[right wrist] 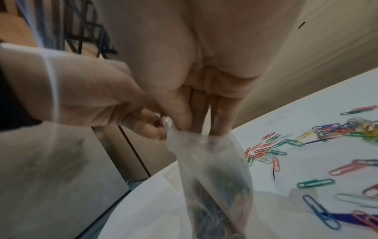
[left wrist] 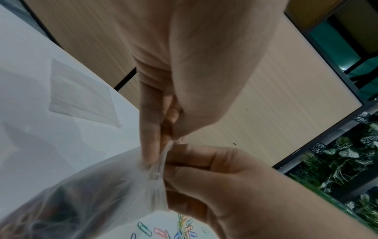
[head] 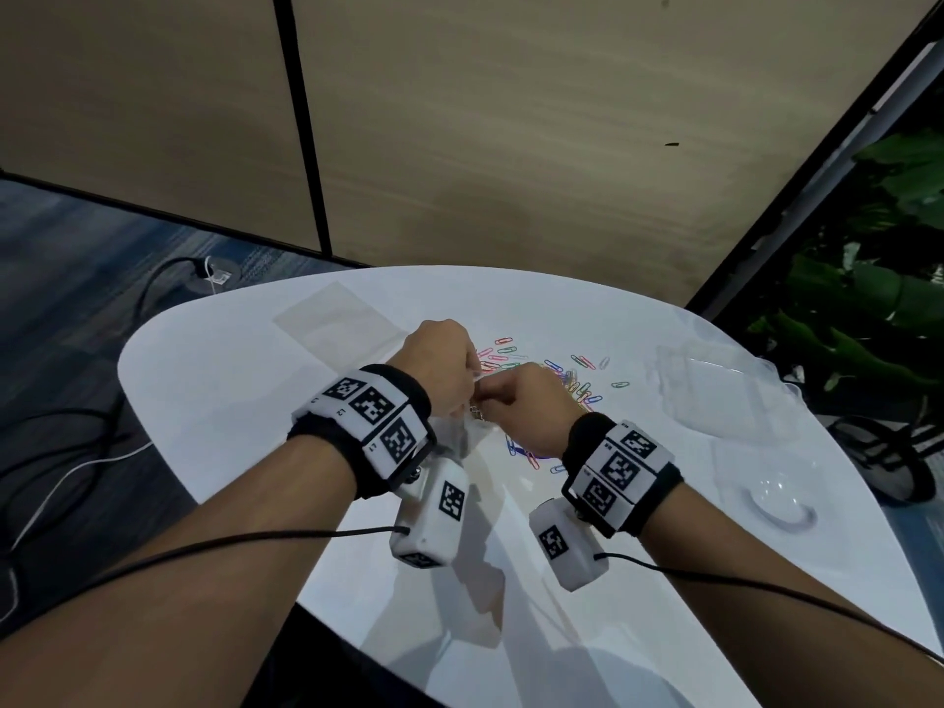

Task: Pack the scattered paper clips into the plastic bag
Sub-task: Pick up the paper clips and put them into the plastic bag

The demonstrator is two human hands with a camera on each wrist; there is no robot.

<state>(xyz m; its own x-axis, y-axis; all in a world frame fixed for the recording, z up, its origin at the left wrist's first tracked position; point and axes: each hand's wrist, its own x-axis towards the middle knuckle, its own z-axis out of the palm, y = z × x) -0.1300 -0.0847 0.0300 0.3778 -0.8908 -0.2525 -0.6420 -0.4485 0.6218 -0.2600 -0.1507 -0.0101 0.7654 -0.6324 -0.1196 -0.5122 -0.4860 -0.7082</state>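
Note:
A clear plastic bag [right wrist: 214, 186] hangs above the white table [head: 255, 401] with several coloured paper clips in its bottom. My left hand [head: 449, 370] and right hand [head: 516, 401] meet over the table, and both pinch the bag's top edge. In the left wrist view the left hand [left wrist: 161, 145] pinches the gathered mouth of the bag [left wrist: 92, 194], and the right hand [left wrist: 204, 174] grips it from the other side. The right hand [right wrist: 196, 124] holds the rim from above, with the left hand [right wrist: 147, 126] beside it. Loose paper clips [head: 562, 375] [right wrist: 286, 145] lie scattered to the right of the hands.
A second flat clear bag [head: 337, 319] lies at the table's far left. A clear plastic box [head: 715, 385] sits at the right, with a round clear lid [head: 776, 503] nearer me. Wooden wall panels stand behind, plants to the right, and cables lie on the floor at left.

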